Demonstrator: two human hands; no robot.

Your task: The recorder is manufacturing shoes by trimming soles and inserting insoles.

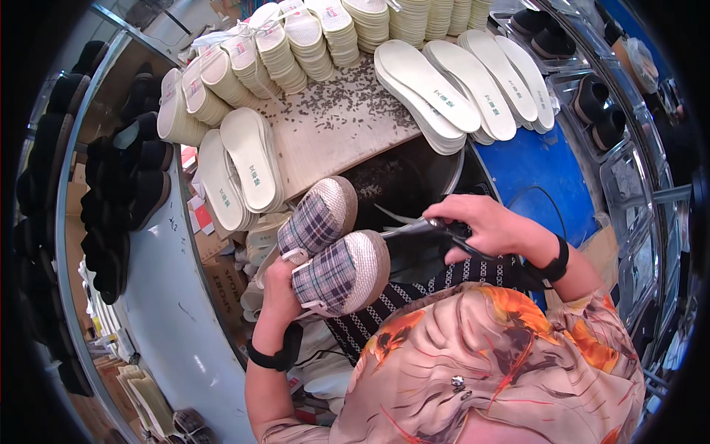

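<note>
My left hand [281, 285] is closed around a pair of plaid cloth shoes, gripping them at the heel end. The upper plaid shoe [316, 217] and the lower plaid shoe [333, 277] lie side by side, each with a woven cream toe and a tan sole edge. To their right, my right hand [481, 226] grips black-handled scissors [444, 231] with the fingers in the handles. The metal blades stand apart and point left toward the shoes without visibly touching them. Below the scissors a black patterned cloth [414, 285] covers my lap.
Stacks of cream insoles [251, 159] stand on the wooden board [318, 144], with more insoles [444, 89] at its right. Small dark bits are scattered across the board. Dark shoes [137, 174] fill a rack at left. A blue surface [540, 177] and clear plastic boxes [625, 185] are at right.
</note>
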